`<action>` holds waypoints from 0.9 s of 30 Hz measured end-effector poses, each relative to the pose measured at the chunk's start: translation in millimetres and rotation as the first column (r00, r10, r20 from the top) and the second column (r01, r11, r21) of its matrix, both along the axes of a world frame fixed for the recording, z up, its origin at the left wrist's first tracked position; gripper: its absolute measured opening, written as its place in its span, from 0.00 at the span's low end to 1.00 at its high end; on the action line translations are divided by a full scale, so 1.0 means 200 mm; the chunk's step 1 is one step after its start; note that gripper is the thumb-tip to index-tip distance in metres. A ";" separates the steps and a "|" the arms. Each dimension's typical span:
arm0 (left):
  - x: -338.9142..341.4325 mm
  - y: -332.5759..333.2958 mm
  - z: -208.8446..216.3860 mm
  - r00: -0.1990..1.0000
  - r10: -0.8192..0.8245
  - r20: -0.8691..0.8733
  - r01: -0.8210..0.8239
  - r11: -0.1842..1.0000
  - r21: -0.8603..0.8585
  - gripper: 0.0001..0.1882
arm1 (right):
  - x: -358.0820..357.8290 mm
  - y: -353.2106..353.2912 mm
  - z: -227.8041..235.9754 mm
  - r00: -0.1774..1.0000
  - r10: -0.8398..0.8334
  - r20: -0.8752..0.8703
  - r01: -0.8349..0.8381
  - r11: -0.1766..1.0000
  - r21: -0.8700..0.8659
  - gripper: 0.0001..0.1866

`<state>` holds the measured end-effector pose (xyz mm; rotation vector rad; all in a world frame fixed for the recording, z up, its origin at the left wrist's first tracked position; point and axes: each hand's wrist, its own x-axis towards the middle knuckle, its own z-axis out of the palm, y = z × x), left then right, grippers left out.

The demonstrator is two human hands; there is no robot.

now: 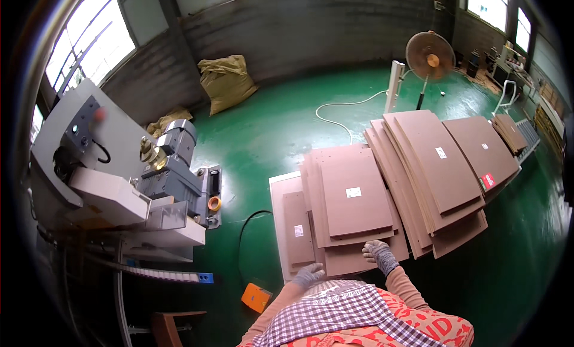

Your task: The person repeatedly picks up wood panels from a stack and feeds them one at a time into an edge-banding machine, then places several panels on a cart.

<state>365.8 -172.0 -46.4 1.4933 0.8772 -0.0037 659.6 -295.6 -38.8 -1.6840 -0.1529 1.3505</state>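
Observation:
Stacks of brown flat boards lie in front of me, and the nearest pile (359, 212) has a white label on its top board. Beside it on the left is a narrow brown board (297, 245), also labelled. My left hand (308, 275), in a grey glove, is low at the front edge of the boards with its fingers stretched forward and nothing visible in them. Over the front edge of the nearest pile is my right hand (381, 255), also gloved, its fingers apart and loosely bent. Whether either hand touches a board is hard to see.
More board stacks (439, 167) stand on the right, one with a red label (487, 181). A grey machine with a motor (173, 161) occupies the left. A cable (242, 239) and an orange box (256, 297) lie nearby. Farther back are a fan (430, 57) and a sack (227, 84).

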 end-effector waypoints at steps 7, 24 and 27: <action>-0.66 -0.07 0.03 0.810 0.587 0.011 -0.582 0.799 0.150 0.22 | -0.33 0.13 0.05 0.944 0.322 0.075 -0.329 0.938 0.112 0.17; -1.56 0.15 0.31 -0.240 0.821 0.519 -0.929 -0.038 -0.369 0.14 | -1.02 0.45 0.17 0.510 0.811 0.287 -0.844 0.537 -0.017 0.16; -1.74 0.14 0.35 -0.349 0.805 0.481 -0.906 -0.158 -0.393 0.12 | -1.12 0.42 0.21 0.476 0.843 0.249 -0.844 0.518 -0.138 0.19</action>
